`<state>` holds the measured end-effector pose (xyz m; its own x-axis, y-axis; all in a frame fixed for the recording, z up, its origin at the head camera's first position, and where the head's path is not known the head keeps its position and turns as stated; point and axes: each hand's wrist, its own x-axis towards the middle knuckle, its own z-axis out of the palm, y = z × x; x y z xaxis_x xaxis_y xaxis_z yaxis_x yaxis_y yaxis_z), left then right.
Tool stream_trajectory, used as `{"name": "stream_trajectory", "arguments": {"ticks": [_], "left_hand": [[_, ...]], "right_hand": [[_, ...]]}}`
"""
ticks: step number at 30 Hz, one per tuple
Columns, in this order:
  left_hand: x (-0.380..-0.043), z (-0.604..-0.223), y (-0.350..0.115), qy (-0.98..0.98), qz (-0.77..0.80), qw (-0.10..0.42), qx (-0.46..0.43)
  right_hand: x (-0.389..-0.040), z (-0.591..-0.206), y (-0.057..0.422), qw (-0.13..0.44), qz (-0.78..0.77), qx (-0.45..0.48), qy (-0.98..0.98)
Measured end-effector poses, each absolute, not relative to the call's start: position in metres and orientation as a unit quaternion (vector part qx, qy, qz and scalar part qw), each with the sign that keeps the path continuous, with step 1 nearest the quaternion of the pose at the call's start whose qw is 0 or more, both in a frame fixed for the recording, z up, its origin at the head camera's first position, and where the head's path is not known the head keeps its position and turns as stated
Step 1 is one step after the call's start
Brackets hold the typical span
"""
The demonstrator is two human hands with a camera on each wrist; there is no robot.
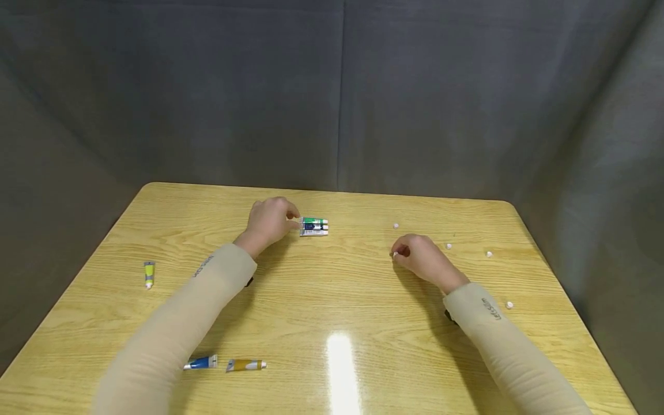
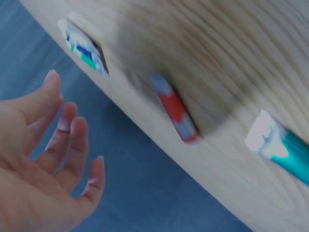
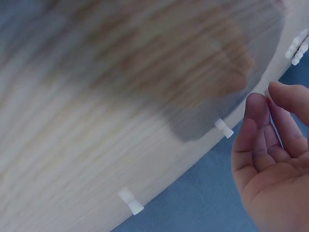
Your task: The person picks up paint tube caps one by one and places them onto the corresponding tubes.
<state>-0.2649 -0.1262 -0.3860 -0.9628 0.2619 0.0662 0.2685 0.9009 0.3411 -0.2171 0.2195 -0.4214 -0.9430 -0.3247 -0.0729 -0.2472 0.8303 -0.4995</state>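
In the head view, three small paint tubes lie side by side at the table's back: a green tube [image 1: 314,221], a dark blue tube [image 1: 314,226] and a pale tube [image 1: 313,233]. My left hand [image 1: 271,221] is at their left ends, thumb and forefinger close to them; contact is unclear. The left wrist view has this hand [image 2: 58,159] with loosely bent, spread fingers and nothing in them. Between thumb and fingertip, my right hand [image 1: 422,258] pinches a small white cap [image 1: 395,254] just above the table, mostly hidden by the fingers.
Several white caps lie around the right hand, including one behind it [image 1: 396,226] and one near the right sleeve [image 1: 510,305]. A yellow-green tube [image 1: 149,274] is at left. Near the front are a blue tube [image 1: 202,362], partly behind the left sleeve, and an ochre tube [image 1: 246,365].
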Motion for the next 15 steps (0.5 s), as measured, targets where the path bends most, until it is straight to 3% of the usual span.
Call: {"name": "stream_trajectory", "arguments": {"ticks": [15], "left_hand": [[-0.257,-0.391,-0.173,-0.986,-0.134,-0.063,-0.078]], "right_hand": [[-0.212,-0.411,0.233,0.059,-0.273,-0.137,0.95]]}}
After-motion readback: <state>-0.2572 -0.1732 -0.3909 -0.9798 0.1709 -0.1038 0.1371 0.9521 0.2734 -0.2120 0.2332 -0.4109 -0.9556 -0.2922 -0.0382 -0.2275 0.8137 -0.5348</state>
